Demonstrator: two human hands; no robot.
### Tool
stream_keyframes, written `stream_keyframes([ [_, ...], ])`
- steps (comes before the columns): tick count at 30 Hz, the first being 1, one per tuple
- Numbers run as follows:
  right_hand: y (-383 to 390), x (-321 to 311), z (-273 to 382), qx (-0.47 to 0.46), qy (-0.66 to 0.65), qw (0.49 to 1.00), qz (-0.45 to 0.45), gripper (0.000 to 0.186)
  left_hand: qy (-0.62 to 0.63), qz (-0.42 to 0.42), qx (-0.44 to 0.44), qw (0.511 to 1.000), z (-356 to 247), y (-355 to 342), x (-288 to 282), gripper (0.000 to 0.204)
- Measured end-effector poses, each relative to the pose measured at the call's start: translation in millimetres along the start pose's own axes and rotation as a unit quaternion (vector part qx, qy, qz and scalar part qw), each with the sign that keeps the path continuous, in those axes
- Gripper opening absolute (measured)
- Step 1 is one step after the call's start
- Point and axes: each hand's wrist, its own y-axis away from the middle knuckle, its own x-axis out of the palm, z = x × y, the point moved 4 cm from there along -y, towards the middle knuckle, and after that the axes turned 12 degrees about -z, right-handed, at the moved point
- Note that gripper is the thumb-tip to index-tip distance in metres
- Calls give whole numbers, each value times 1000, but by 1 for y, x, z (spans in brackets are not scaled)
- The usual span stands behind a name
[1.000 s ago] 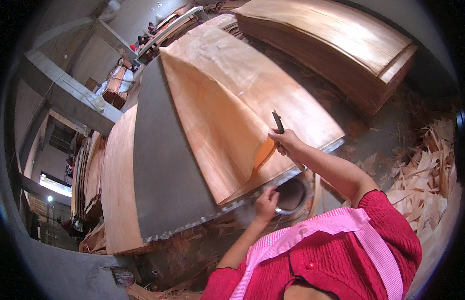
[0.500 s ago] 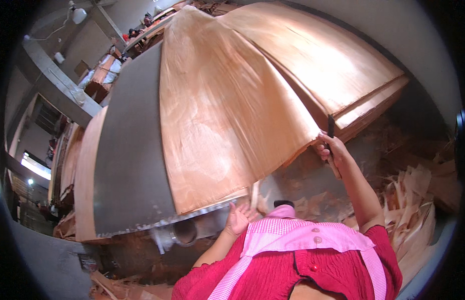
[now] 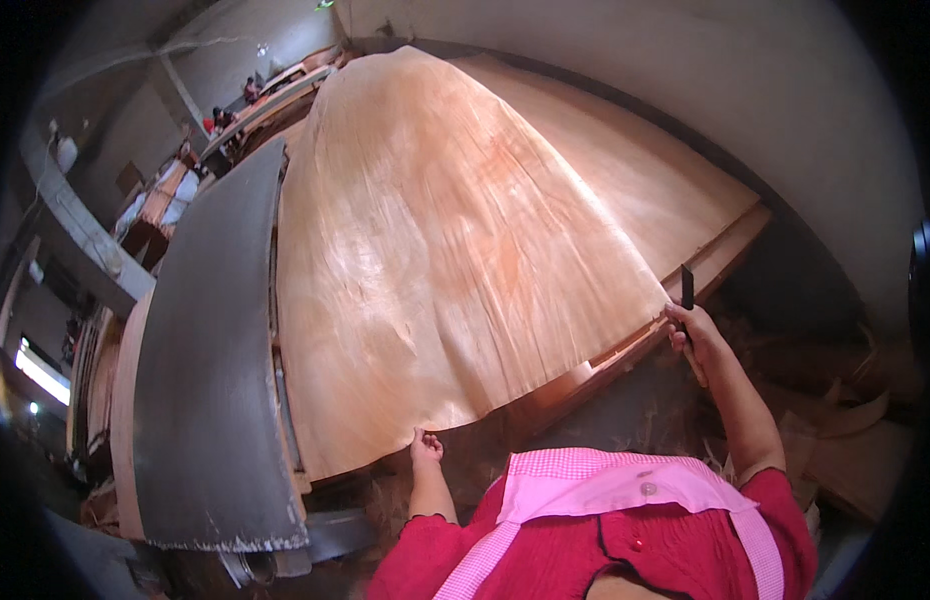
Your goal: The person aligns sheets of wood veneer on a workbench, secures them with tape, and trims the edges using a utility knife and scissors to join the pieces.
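Note:
A large, thin, tan wood veneer sheet point(image 3: 435, 250) stretches away from me, its surface rippled and its near edge lifted. My left hand point(image 3: 426, 447) is closed on that near edge, left of the middle, thumb on top. At the sheet's right corner, my right hand point(image 3: 688, 328) pinches the veneer and also grips a knife point(image 3: 687, 287) with a dark, flat blade pointing up and a pale wooden handle below the fist. Beneath and to the right lies a stack of veneer sheets point(image 3: 625, 150), partly covered by the held one.
A dark grey flat board point(image 3: 210, 370) lies left of the sheet, its front edge chipped. Scrap veneer point(image 3: 855, 440) is heaped at the lower right. A pale wall point(image 3: 785, 110) rises behind the stack. Bundled wood point(image 3: 163, 205) and a concrete beam point(image 3: 85, 225) stand at the far left.
The veneer sheet has shifted right, off the grey board and over the stack. My left hand, open below the edge before, now pinches it. My right hand keeps its hold on sheet and knife.

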Motion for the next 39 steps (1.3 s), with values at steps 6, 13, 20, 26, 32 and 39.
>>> stream_keyframes([
  [6,-87,-32,-28,-97,50,994,30,17,222,-14,182,958,-20,-60,58,18],
  [13,-193,-148,41,-39,44,998,-25,13,72,-38,466,881,32,121,194,64],
  [20,-308,-258,80,-121,75,989,-48,15,-53,7,550,834,117,201,279,52],
  [26,-389,-291,90,-130,122,980,-88,28,278,33,230,932,188,116,246,46],
  [32,-537,-394,65,-304,253,905,-159,27,203,-113,356,905,237,86,276,41],
  [39,-542,-483,-2,-324,478,791,-202,34,87,-292,333,893,301,121,266,42],
])
